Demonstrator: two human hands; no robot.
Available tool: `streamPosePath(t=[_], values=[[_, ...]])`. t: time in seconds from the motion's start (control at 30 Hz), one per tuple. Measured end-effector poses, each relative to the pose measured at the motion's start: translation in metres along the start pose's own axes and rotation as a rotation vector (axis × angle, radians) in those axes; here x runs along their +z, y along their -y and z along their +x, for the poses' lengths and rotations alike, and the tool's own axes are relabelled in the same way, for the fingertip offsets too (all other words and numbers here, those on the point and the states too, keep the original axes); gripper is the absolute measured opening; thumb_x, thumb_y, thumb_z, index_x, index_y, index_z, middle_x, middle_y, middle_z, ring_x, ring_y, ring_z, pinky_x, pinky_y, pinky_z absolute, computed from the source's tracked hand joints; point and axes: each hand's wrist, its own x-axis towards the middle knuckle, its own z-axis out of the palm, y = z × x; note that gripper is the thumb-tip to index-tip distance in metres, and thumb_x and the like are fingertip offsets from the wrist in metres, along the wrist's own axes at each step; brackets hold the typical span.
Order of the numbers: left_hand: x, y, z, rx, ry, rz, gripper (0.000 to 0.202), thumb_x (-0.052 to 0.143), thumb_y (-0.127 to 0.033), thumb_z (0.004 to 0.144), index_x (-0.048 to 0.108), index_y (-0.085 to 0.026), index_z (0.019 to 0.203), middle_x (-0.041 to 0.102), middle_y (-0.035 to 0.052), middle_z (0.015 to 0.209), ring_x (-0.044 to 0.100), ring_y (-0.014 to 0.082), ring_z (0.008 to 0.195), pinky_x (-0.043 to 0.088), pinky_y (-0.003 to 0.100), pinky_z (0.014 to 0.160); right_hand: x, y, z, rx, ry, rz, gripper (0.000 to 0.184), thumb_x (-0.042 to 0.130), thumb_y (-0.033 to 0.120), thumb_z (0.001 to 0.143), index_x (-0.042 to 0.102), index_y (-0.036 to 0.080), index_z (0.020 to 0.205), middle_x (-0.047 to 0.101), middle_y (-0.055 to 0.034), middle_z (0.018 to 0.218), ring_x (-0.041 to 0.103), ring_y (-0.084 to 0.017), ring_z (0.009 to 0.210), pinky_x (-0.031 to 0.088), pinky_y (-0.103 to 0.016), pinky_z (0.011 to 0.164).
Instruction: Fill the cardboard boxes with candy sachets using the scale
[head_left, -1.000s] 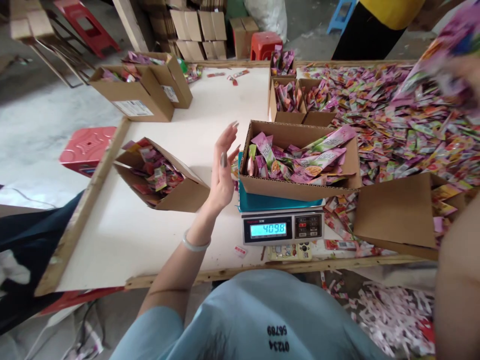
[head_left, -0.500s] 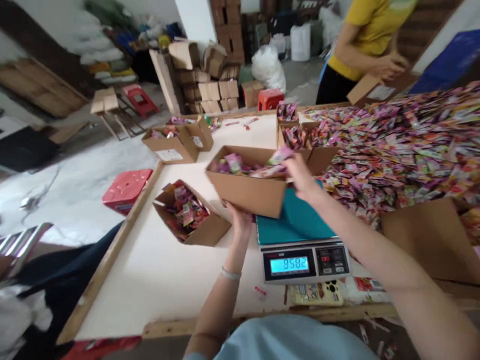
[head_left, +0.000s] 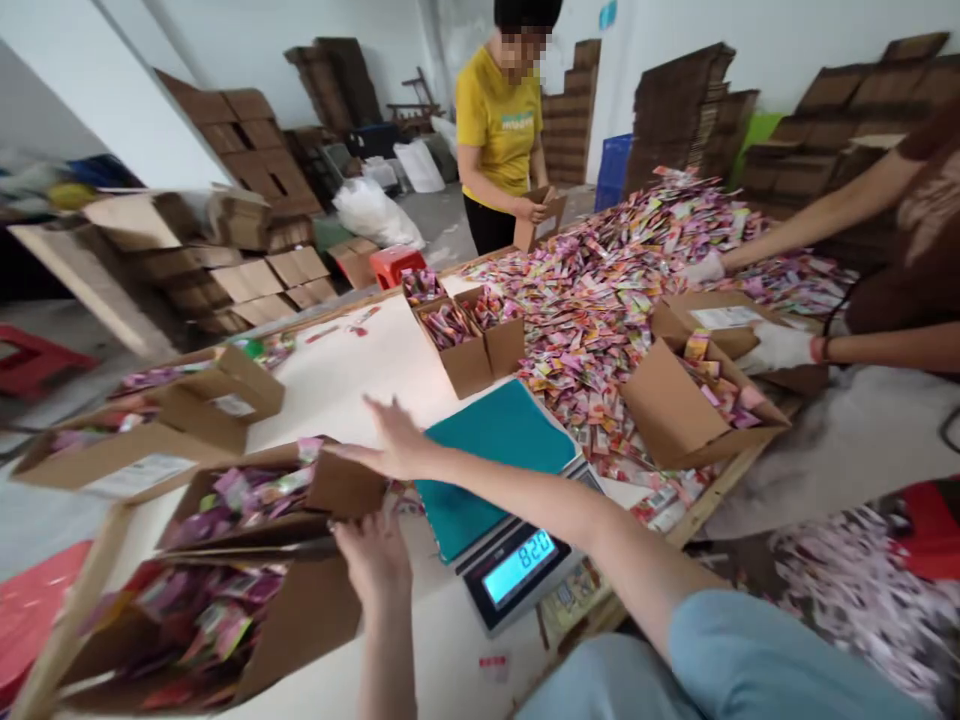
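My right hand (head_left: 397, 440) is spread open, thumb and fingers apart, between a cardboard box (head_left: 349, 485) of small purple packets (head_left: 251, 495) and the scale's teal platform (head_left: 495, 450). My left hand (head_left: 375, 560) lies with its fingers against the near end of that box and grips nothing. Directly in front of the box, another cardboard box (head_left: 311, 620) holds packets in purple, red and green. The digital scale (head_left: 517, 570) has a bare platform and a lit blue display.
Further left are more filled cardboard boxes (head_left: 142, 470). Small filled boxes (head_left: 469, 365) stand behind the scale, beside a large packet heap (head_left: 600, 300). A co-worker in yellow (head_left: 495, 130) holds a carton across the table; another's gloved hands (head_left: 780, 345) are at a box on the right.
The box of packets has gone from above the scale to the table on the left, beside the other box. My right hand has left the packets. The view has swung right.
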Motion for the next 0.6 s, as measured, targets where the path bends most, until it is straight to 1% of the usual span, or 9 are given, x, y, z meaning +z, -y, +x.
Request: streamPosePath(t=[0.07,0.13,0.2,0.23,0.33,0.4,0.47,0.53,0.6], values=[[0.006,-0.019,-0.022,-0.022,-0.163,-0.113,0.071,0.035,-0.068,0.097,0.024,-0.033,0.157,0.024,0.0108,0.175,0.024,0.0271,0.164,0.029,0.053,0.132,-0.066,-0.058,-0.043,-0.039,-0.195,-0.172,0.062,0.052,0.06,0.102,0.048,0.024,0.152,0.047,-0.0027,0.163,0.039,-0.024,0.156,0.033,-0.048,0.13],[0.025,-0.034,-0.046,0.171,-0.227,-0.104,0.065,0.043,-0.057,0.099,0.023,-0.033,0.155,0.019,0.0091,0.176,0.021,0.0239,0.164,0.024,0.05,0.134,-0.132,-0.123,-0.101,0.199,-0.543,-0.479,0.053,0.054,0.061,0.099,0.064,0.02,0.131,0.054,-0.0131,0.155,0.038,-0.036,0.155,0.023,-0.067,0.129],[0.062,-0.044,-0.066,0.406,-0.161,-0.092,0.06,0.047,-0.05,0.099,0.026,-0.032,0.153,0.024,0.0099,0.174,0.026,0.0236,0.162,0.026,0.049,0.133,-0.182,-0.181,-0.165,0.553,-0.752,-0.713,0.071,0.058,0.068,0.091,0.067,0.009,0.128,0.045,-0.0274,0.158,0.024,-0.056,0.154,0.011,-0.09,0.112],[0.088,-0.046,-0.072,0.491,-0.059,-0.092,0.058,0.048,-0.049,0.099,0.03,-0.03,0.151,0.028,0.0111,0.172,0.03,0.0246,0.161,0.029,0.049,0.132,-0.198,-0.205,-0.195,0.658,-0.757,-0.755,0.071,0.054,0.068,0.093,0.069,0.006,0.125,0.048,-0.0317,0.153,0.026,-0.059,0.152,0.013,-0.094,0.106],[0.186,-0.048,-0.075,0.534,0.419,-0.069,0.052,0.051,-0.05,0.098,0.046,-0.025,0.144,0.042,0.0152,0.165,0.042,0.0283,0.154,0.033,0.048,0.129,-0.217,-0.246,-0.271,0.634,-0.632,-0.69,0.059,0.045,0.058,0.099,0.076,0.009,0.112,0.07,-0.0289,0.121,0.053,-0.051,0.136,0.038,-0.082,0.108],[0.253,-0.046,-0.072,0.454,0.726,0.024,0.055,0.053,-0.052,0.096,0.054,-0.021,0.141,0.051,0.0169,0.159,0.041,0.0303,0.154,0.028,0.047,0.13,-0.213,-0.253,-0.31,0.463,-0.593,-0.618,0.046,0.047,0.053,0.098,0.078,0.02,0.107,0.075,-0.0189,0.113,0.064,-0.044,0.127,0.044,-0.075,0.112],[0.309,-0.045,-0.075,0.298,0.961,0.199,0.058,0.054,-0.055,0.095,0.059,-0.019,0.14,0.055,0.0169,0.156,0.035,0.0306,0.158,0.02,0.045,0.133,-0.204,-0.254,-0.341,0.326,-0.623,-0.58,0.033,0.052,0.049,0.095,0.078,0.033,0.105,0.077,-0.0086,0.116,0.065,-0.043,0.129,0.045,-0.076,0.114],[0.346,-0.043,-0.085,0.211,1.072,0.273,0.062,0.062,-0.06,0.089,0.066,-0.015,0.132,0.062,0.0214,0.148,0.04,0.0372,0.154,0.026,0.05,0.129,-0.2,-0.257,-0.362,0.25,-0.664,-0.563,0.026,0.054,0.048,0.092,0.077,0.043,0.104,0.077,-0.0011,0.118,0.059,-0.044,0.136,0.051,-0.078,0.107],[0.362,-0.041,-0.1,0.196,1.133,0.289,0.062,0.068,-0.062,0.082,0.074,-0.012,0.117,0.071,0.0249,0.133,0.054,0.0432,0.142,0.039,0.054,0.121,-0.203,-0.262,-0.373,0.183,-0.688,-0.554,0.024,0.056,0.047,0.09,0.076,0.047,0.103,0.077,0.001,0.117,0.056,-0.044,0.14,0.057,-0.079,0.096]])
